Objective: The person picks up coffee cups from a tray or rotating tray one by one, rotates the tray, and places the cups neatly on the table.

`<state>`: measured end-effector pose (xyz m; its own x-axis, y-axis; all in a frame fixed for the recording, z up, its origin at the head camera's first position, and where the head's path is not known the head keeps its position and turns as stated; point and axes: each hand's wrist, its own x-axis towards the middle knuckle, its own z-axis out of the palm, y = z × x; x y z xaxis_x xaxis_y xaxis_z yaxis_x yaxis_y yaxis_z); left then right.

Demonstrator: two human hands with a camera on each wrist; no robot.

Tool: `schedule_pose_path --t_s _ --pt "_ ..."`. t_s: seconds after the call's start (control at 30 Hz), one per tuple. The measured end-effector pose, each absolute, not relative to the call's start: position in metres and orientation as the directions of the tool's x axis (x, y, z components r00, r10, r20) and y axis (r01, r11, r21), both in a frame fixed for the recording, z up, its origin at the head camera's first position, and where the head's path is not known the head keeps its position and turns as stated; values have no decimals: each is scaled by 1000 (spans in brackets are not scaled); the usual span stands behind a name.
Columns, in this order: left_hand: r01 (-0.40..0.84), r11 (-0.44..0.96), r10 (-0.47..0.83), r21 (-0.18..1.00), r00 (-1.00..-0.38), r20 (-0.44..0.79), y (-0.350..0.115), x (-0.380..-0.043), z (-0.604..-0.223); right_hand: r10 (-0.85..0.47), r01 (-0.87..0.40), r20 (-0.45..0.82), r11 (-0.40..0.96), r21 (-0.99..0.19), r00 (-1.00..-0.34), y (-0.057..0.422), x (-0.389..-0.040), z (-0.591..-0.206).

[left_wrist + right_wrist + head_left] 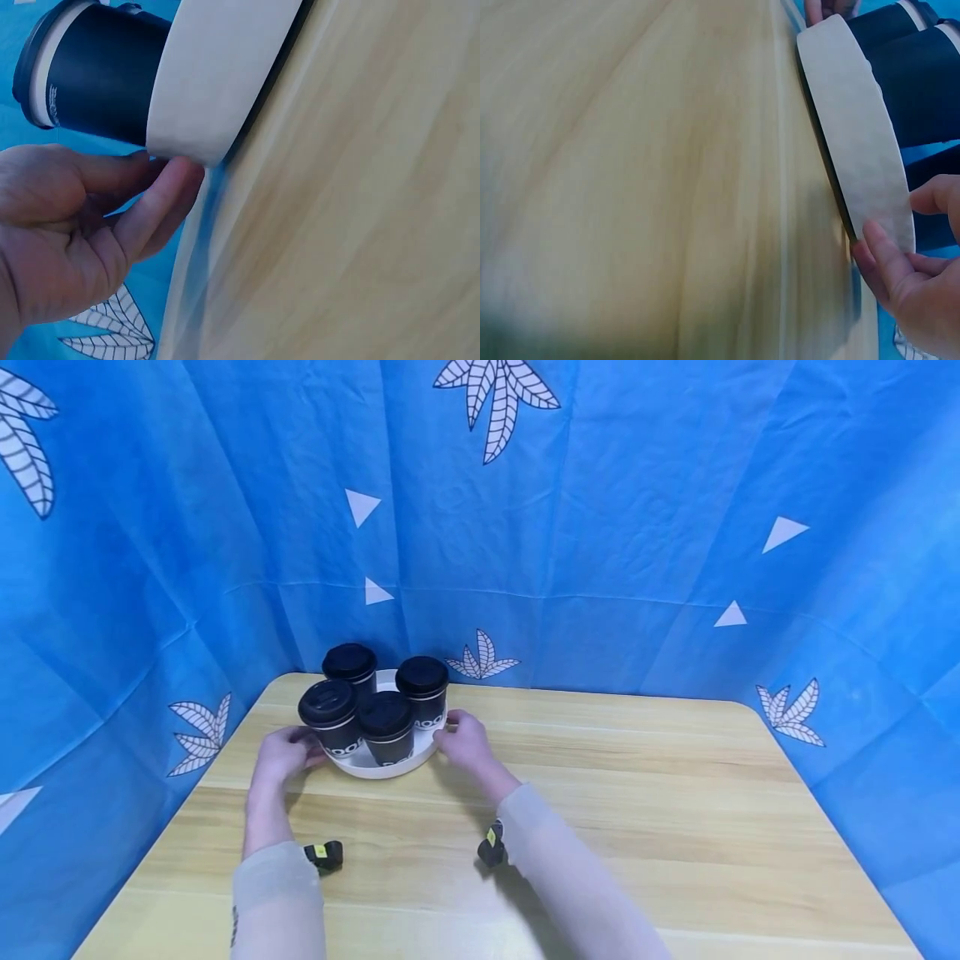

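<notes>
Evidently, both hands were engaged on one load. The right hand [465, 742] grasped a white, round, shallow tray [378, 772] by its wall: the thumb lay at the rim and the fingers bore on the outside, near the lower edge. The left hand [285, 756] grasped the opposite side with bent fingers, tips against the wall; I could not tell whether its thumb passed over the rim. Inside the tray, four black paper cups [390, 747] with black plastic lids [423, 675] stood upright and close together. The tray was near the far left corner of the pale wood-grain table [675, 818], in front of the blue, leaf-printed fabric curtain [637, 485]. A dark strip ran beneath its lower edge; whether the base was raised or resting could not be determined.

I judged the step in hand to be the handling of the loaded tray, at either pick-up or set-down. For lifting, the next move called for equal force from both sides and a level rim, because the cups could slide or tip. For placing, it called for full base contact first, then withdrawal of the fingers without knocking a cup.
</notes>
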<state>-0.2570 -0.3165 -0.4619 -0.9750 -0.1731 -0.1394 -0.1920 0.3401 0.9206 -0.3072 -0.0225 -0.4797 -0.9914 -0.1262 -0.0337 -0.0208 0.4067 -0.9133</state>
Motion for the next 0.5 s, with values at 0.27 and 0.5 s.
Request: schedule_pose_path --t_s 0.27,0.5 --pt "-152 366 -92 918 -988 -126 -287 -266 -458 -119 -37 -17 440 -897 -993 19 -309 -480" --pt "-127 423 -15 897 -991 -133 -253 -273 -455 -100 -67 19 502 -862 -995 61 -303 -477"
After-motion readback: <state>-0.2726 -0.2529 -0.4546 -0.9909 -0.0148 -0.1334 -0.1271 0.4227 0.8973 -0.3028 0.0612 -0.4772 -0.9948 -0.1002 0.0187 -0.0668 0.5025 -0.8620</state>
